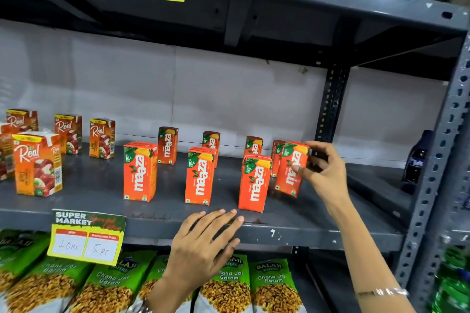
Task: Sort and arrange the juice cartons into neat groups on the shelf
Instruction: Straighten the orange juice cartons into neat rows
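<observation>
Head view shows Real cartons (38,164) grouped at the left of the grey shelf (318,218), with upright Maaza cartons (140,171) spaced along its middle. Left hand (203,246) rests flat and empty on the shelf's front edge, fingers spread. Right hand (324,170) grips a tilted Maaza carton (291,169) at the row's right end.

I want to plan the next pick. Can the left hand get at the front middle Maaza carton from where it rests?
Probably yes. The left hand rests on the shelf edge just below that Maaza carton, and only bare shelf lies between them. The right hand holds another carton, off to the side.
</observation>
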